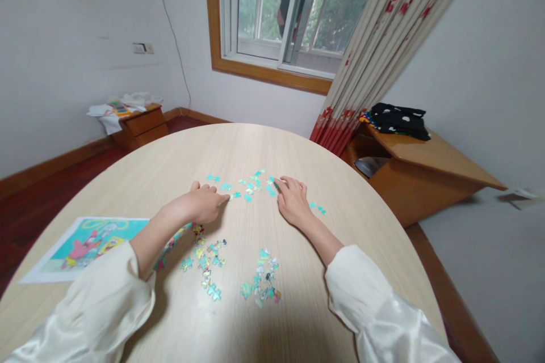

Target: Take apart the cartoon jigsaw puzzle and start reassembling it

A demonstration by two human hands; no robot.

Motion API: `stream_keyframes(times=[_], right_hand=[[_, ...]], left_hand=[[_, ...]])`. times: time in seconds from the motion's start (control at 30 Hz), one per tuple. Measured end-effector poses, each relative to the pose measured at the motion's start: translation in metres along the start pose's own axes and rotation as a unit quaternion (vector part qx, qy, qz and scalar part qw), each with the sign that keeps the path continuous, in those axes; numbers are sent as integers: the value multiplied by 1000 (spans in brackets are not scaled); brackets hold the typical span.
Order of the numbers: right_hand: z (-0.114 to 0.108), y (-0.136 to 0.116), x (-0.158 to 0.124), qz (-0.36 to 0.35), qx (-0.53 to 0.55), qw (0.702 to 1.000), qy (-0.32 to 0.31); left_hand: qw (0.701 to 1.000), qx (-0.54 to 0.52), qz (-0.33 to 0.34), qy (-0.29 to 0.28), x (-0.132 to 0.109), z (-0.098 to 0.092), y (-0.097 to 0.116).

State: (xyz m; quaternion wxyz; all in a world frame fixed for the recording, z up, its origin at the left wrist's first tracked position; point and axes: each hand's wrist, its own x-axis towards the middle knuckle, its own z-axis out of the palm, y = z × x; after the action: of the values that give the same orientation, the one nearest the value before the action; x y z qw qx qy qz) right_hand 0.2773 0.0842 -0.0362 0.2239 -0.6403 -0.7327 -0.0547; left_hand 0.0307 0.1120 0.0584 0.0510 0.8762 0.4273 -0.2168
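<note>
Small teal and yellow jigsaw puzzle pieces [247,198] lie scattered across the middle of the round table [323,295]. My left hand [200,204] is over the left side of this group, its index finger stretched out with the tip at a pale piece. At the group's right side, my right hand [293,201] rests low with fingers apart, the fingertips by a teal piece [271,180]. Nearer to me are two mixed-colour clusters, one of puzzle pieces [203,261] partly behind my left forearm and another of pieces [260,281] in front.
A printed cartoon picture sheet [100,244] lies at the table's left, partly under my left arm. Two teal pieces [317,208] sit right of my right wrist. Beyond the table stand a small cabinet [145,125], a wooden desk [426,159] and a curtain [374,45]. A person [292,0] is outside the window.
</note>
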Motion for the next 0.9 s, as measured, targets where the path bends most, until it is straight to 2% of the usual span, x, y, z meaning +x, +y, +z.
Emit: stream_keyframes(times=[0.13,0.27,0.37,0.9], right_hand=[[-1,-1,0,6,0,1000,-9],[1,-3,4,13,2,1000,-15],[4,-5,9,18,2,1000,-11],[-3,-6,8,3,-21,999,-26]], left_hand=[[1000,13,16,-16,-5,1,16],[995,20,90,-37,-18,-1,45],[993,19,113,-19,-24,-2,59],[993,3,113,12,-19,1,58]])
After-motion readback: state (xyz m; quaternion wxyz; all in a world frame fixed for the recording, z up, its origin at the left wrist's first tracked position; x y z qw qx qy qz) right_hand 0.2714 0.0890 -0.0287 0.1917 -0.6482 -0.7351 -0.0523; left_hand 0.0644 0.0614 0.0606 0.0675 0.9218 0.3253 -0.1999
